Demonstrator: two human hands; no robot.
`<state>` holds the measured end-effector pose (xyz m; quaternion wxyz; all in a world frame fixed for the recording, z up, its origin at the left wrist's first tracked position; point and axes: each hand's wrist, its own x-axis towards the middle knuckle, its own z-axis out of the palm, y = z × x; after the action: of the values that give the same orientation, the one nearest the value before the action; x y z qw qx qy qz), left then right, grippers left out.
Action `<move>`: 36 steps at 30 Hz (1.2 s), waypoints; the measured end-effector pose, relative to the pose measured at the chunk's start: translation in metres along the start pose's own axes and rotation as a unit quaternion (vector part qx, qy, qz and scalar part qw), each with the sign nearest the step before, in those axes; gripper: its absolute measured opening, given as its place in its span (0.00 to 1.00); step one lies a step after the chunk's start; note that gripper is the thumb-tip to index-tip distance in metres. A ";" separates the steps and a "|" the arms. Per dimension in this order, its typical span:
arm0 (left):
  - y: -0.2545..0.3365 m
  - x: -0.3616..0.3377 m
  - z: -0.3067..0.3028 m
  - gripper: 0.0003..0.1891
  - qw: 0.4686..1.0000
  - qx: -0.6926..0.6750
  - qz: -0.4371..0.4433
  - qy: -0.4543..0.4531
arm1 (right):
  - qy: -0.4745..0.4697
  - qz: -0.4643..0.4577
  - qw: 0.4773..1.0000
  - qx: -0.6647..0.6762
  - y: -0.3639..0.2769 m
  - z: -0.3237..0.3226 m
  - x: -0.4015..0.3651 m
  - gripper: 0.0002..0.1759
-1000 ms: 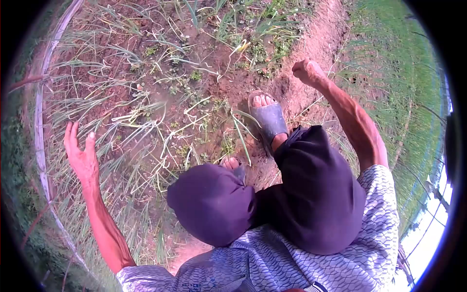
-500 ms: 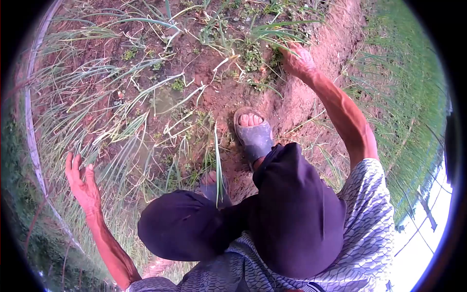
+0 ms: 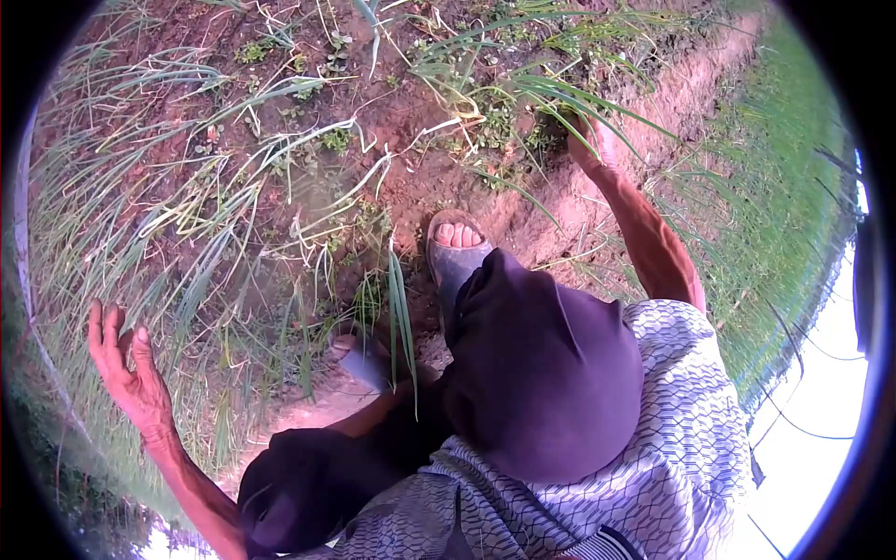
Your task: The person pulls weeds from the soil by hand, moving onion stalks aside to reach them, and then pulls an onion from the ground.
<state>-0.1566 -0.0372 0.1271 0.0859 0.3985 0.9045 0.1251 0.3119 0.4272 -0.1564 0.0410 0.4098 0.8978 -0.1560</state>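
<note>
My left hand is raised at the left, palm up with its fingers apart, holding nothing. It hovers beside the long, drooping leaves of onion plants. My right hand reaches down at the upper right to the soil ridge, among low weeds. Long green onion leaves cross over it. Its fingers are hidden by leaves and shade, so whatever they touch or grip does not show.
My sandalled foot stands on bare reddish soil between the plants. The other sandal is further back. A soil ridge borders dense green growth at the right. A pale strip runs along the left edge.
The view has shifted and my left knee has swung down and outward. My right hand has gone lower among the leaves, its fingers now covered. My left hand stays raised and open.
</note>
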 end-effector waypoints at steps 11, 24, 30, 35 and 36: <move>-0.017 -0.058 -0.022 0.23 0.995 -0.036 -0.090 -0.028 | 0.041 -0.121 0.990 -0.058 0.033 0.039 0.017 0.24; -0.007 -0.064 0.003 0.24 0.990 -0.080 -0.106 -0.039 | -0.022 0.199 0.871 0.448 0.009 -0.004 -0.023 0.21; -0.016 -0.071 0.008 0.25 0.976 -0.140 -0.168 -0.026 | -0.065 0.034 0.994 0.086 -0.029 -0.005 -0.031 0.28; -0.008 -0.072 0.006 0.25 0.975 -0.133 -0.175 -0.034 | -0.017 -0.045 0.999 -0.016 -0.058 0.007 -0.022 0.14; -0.006 -0.072 0.005 0.25 0.975 -0.131 -0.177 -0.038 | -0.022 -0.055 0.998 -0.020 -0.057 0.010 -0.023 0.12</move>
<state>-0.1115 -0.0938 0.1247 0.1927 0.2219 0.9325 0.2100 0.2837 0.3727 -0.1475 0.0603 0.3555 0.9208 -0.1491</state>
